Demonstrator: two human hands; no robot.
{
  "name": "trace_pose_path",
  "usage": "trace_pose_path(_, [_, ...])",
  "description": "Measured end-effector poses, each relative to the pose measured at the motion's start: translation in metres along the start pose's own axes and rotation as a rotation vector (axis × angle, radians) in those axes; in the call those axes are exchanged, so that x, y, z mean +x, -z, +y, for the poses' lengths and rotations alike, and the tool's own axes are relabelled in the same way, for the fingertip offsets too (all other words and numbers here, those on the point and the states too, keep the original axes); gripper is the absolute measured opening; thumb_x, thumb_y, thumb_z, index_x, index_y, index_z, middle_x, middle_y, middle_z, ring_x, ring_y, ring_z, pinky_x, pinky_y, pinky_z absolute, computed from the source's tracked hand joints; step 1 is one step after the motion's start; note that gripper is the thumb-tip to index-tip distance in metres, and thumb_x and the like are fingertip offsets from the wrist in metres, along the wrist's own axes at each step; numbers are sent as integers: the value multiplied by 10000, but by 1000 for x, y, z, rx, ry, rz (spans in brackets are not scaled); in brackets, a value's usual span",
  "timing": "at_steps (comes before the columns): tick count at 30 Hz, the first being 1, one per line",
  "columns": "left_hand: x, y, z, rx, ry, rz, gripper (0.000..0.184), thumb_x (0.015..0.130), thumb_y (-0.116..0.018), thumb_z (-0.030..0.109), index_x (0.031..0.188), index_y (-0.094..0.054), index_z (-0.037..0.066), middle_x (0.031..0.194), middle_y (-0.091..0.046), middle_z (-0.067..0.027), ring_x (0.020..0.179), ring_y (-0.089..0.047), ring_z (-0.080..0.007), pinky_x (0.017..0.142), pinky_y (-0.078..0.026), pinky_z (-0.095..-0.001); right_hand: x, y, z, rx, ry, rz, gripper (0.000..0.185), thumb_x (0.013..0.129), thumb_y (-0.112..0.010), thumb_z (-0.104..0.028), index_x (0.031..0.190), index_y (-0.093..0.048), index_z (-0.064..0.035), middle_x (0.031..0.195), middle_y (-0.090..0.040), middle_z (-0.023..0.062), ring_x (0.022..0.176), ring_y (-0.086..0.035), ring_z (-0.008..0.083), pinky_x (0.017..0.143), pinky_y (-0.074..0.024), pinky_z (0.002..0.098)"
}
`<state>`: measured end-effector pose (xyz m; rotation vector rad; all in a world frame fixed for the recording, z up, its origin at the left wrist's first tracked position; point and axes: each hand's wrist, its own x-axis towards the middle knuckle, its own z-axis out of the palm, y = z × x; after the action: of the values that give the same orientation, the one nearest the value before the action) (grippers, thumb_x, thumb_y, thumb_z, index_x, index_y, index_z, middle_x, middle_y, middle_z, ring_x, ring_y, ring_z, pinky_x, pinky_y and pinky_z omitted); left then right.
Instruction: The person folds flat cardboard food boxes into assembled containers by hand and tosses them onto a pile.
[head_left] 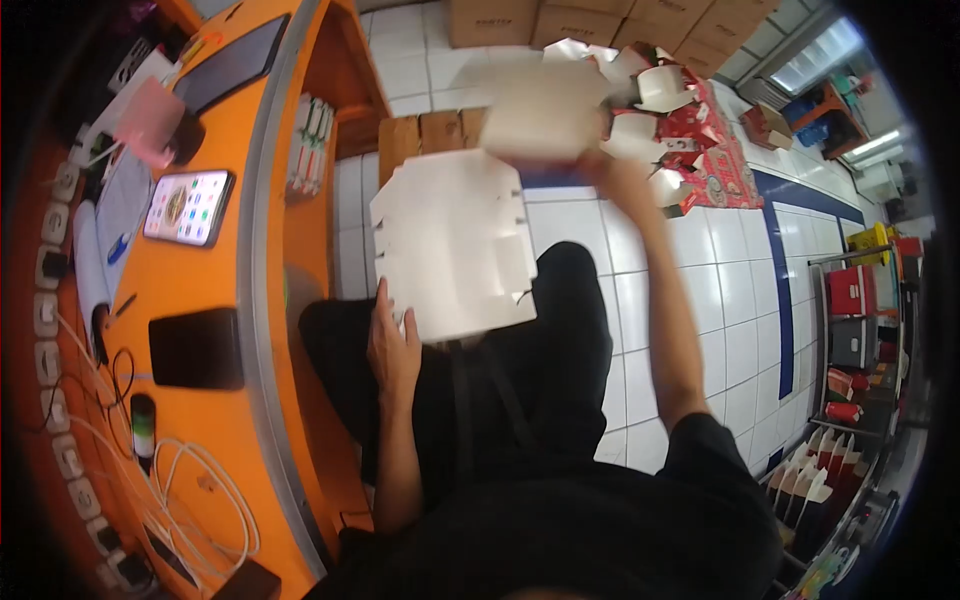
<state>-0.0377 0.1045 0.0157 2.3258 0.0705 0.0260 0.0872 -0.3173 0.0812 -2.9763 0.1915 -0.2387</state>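
Observation:
A flat, die-cut white cardboard box blank (455, 240) with notched edges lies over my lap. My left hand (395, 340) grips its lower left edge, with the thumb on the near side. Beyond it, a second white cardboard piece (545, 110) is smeared by motion; whether it is flat or folded I cannot tell. My right hand (612, 178), also blurred, is at the lower right corner of that piece and appears to hold it, arm stretched forward. The piece is above the far edge of the blank.
At left is an orange desk (275, 400) with a lit phone (188, 208), a black device (196, 348), a tablet (235, 65) and white cables (215, 480). White-and-red folded boxes (665, 90) pile up ahead, near brown cartons (495, 22). A shelf rack (850, 350) stands right.

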Motion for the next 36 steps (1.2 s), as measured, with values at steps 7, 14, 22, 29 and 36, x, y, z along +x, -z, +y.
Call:
trace_pose_path(7, [30,-20,-37,324,211,-78,671,1066,-575,346,1564,-387,-63,1427,-565,-270,1307,-571,-415,1109,-470,-486,-11,9,4,177,-171,177,656,954,-727,-414,1448,-509,-40,1152,-690,302,1025,-672,488,853,-532,566])
trace_pose_path(14, [13,-35,-44,271,-29,77,651,1046,-612,287,1549,-406,-72,1515,-505,-275,1374,-535,-418,1144,-440,-511,-154,-108,-130,116,-293,-225,726,913,-745,-473,1418,-578,21,1227,-654,212,1157,-617,417,953,-506,556])
trace_pose_path(22, [23,-30,-2,-324,156,-23,553,977,-627,32,1522,-538,63,1352,-664,-199,1113,-695,-367,1065,-503,-462,-147,-79,-150,743,-352,-151,549,927,-736,-169,1431,-570,-26,1311,-632,241,1155,-645,399,935,-540,492])
trace_pose_path(29, [22,-47,-18,207,-254,-51,631,870,-606,-51,1490,-597,67,1398,-590,-143,1195,-612,-347,1023,-533,-422,-167,-108,-159,491,-4,-49,589,884,-731,-150,1437,-568,-31,1463,-591,197,1159,-642,399,971,-551,489])
trace_pose_path(36, [40,-48,16,470,-84,-237,716,857,-691,99,1539,-492,12,1449,-525,-134,1077,-626,-384,903,-592,-488,-160,-106,-164,188,35,-222,798,804,-804,-255,1512,-492,-61,1517,-537,143,1180,-607,370,923,-591,495])
